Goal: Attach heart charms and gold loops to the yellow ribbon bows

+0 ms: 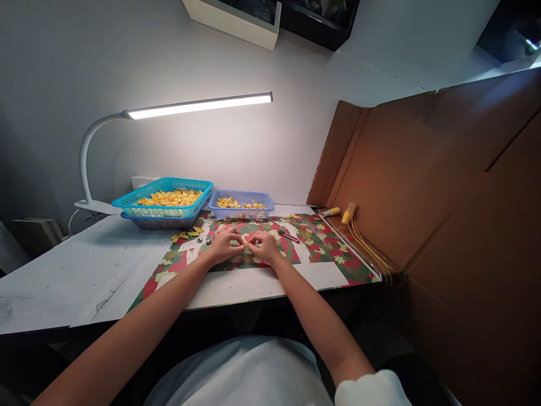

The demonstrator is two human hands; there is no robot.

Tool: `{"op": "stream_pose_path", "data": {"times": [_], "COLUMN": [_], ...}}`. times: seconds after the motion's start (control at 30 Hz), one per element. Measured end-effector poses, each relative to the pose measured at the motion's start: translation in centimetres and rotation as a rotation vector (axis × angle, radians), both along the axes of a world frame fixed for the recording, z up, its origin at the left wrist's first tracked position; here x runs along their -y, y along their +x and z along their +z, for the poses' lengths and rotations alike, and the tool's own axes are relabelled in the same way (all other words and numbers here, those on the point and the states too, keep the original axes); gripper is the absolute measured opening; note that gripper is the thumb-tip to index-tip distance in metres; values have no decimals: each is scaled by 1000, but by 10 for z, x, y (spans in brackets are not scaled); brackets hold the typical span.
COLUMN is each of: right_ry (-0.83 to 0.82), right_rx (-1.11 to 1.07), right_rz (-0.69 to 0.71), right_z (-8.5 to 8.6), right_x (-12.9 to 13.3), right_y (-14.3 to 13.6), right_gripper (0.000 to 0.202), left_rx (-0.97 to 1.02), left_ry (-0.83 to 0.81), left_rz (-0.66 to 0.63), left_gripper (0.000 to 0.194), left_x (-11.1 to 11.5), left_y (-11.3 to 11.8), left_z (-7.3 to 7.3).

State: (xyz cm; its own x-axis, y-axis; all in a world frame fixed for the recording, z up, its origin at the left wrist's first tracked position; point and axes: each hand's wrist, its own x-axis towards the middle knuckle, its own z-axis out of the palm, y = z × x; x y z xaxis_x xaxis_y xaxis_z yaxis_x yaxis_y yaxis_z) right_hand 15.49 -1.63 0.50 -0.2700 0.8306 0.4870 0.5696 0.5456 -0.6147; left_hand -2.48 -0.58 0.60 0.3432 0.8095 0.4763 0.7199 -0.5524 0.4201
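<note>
Over the patterned mat point(316, 239), my left hand point(226, 244) and my right hand point(262, 247) nearly meet, thumbs and forefingers pinched towards each other. Whatever lies between the fingertips is too small to make out. Two small metallic pieces point(204, 241) lie just left of my left hand. Beyond them are some loose yellow pieces point(186, 234). A red-handled tool point(289, 236) rests on the mat to the right of my right hand.
A turquoise basket point(163, 211) of yellow pieces sits on a blue one, beside a smaller lilac basket point(240, 213). A lamp point(87, 163) arches overhead. Cardboard point(422, 169) walls the right side, near yellow strands point(367, 245) and a yellow-capped container point(349, 213).
</note>
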Motion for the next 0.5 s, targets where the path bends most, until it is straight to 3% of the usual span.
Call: {"op": "stream_pose_path", "data": {"times": [0.27, 0.4, 0.5], "right_ry": [-15, -33, -53], "right_rx": [2, -18, -31], "right_rz": [21, 17, 9], "right_z": [-1, 0, 1], "right_x": [-3, -4, -4], "right_y": [0, 0, 1], "right_gripper": [18, 18, 20], "left_rx": [1, -11, -66], "left_ry": [5, -5, -45], "left_rz": [-29, -58, -110], "left_gripper": [15, 33, 20], "left_x": [-4, -6, -7], "left_y": [-3, -5, -4], "left_z": [-2, -2, -3]}}
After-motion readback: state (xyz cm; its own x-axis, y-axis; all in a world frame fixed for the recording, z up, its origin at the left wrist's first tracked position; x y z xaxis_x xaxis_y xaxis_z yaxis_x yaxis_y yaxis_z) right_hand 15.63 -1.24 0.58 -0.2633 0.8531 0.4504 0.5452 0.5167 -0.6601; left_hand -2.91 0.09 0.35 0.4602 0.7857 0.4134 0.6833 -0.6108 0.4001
